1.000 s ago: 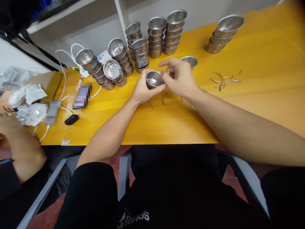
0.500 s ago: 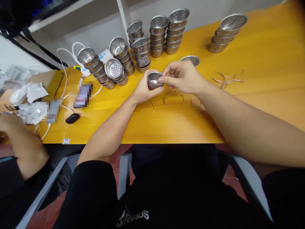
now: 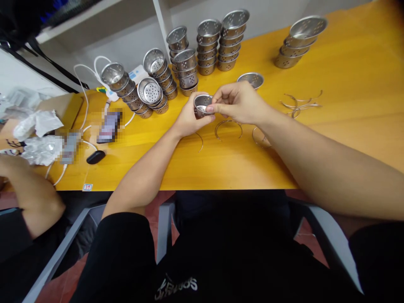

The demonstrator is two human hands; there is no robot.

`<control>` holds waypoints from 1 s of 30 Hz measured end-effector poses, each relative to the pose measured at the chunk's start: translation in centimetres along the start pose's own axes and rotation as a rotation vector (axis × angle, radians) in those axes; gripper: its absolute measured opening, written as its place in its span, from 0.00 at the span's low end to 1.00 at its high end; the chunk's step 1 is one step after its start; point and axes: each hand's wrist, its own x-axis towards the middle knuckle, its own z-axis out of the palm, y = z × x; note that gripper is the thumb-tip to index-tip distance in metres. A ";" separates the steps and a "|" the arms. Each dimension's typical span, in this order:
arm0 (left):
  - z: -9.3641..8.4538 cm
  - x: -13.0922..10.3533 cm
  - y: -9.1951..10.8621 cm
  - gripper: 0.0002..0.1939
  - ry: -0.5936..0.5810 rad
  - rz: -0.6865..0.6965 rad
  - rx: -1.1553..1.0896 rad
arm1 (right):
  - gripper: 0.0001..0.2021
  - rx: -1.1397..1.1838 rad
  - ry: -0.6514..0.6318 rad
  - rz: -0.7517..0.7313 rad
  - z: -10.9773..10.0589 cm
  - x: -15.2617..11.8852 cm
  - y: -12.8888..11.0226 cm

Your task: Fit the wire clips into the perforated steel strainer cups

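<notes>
Two hands on one small metal cup

Both hands meet over the middle of the yellow bench, a little above its surface. The left hand wraps the small perforated metal cup from the side and below, fingers clamped around its wall, with the open mouth tilted up toward the camera. The right hand comes in from the other side, its fingers pinched together at the cup's rim; whether a wire sits between them cannot be told.

Just below the hands, several curved wire handles lie flat on the bench, and a looser bunch of wires lies well apart to the right. A single shallow cup stands just behind the right hand. Farther back, stacks of the same perforated cups stand in a row near the wall, some leaning, with another stack at the far right.

To the left lie a white cable, a small black object and crumpled plastic wrapping. Another person's arm shows at the left edge, apart from the two hands at work.
</notes>
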 end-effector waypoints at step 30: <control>-2.1 0.0 -2.5 0.47 0.147 -0.146 0.145 | 0.25 -0.535 0.035 -0.164 -0.8 -0.5 3.2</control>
